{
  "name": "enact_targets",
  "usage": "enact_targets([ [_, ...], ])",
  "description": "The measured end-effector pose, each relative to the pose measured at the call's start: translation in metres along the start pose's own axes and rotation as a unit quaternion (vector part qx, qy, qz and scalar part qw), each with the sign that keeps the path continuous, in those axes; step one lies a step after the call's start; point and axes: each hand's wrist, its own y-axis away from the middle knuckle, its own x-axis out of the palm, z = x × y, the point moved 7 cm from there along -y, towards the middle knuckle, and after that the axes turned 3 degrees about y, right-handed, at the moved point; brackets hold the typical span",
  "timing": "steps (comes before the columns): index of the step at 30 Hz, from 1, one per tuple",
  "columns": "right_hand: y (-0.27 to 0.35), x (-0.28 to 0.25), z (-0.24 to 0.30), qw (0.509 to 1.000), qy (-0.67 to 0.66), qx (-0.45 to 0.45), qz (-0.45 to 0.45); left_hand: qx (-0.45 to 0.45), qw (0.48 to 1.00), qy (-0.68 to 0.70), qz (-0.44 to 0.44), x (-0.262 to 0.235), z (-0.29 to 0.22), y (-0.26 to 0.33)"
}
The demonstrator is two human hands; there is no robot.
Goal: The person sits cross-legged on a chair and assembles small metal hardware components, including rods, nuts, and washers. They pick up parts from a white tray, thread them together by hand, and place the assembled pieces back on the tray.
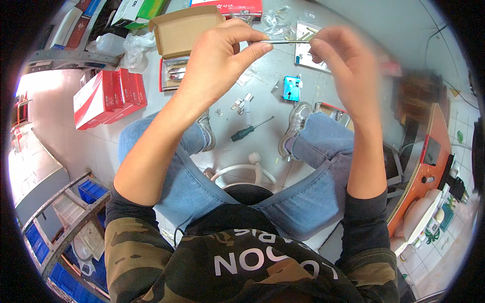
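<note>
My left hand (pixel 222 55) is raised in front of me, pinching one end of a thin metal rod (pixel 285 42) between thumb and fingers. My right hand (pixel 343 60) grips the rod's other end; it is blurred. Both hands hover above the floor, over my knees in blue jeans. Below them on the floor lie a green-handled screwdriver (pixel 251 129), a blue lock body (pixel 291 88) and small metal parts (pixel 241 104).
An open cardboard box (pixel 182 33) and red boxes (pixel 108 96) sit on the floor to the left. Clear plastic bags (pixel 275 20) and a metal plate (pixel 308 48) lie further away. A white hose (pixel 242 169) curls near my stool. An orange device (pixel 429 161) stands at right.
</note>
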Motion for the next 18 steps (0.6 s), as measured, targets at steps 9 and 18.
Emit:
enact_targets([
  [9, 0.004, 0.006, 0.003, 0.995, 0.071, -0.059, -0.024, 0.013, 0.999, -0.037, -0.009, -0.011, -0.008, -0.001],
  [18, 0.006, 0.018, -0.008, 0.999, -0.031, -0.025, -0.014, 0.056, 0.997, -0.048, -0.033, -0.014, -0.017, 0.000],
])
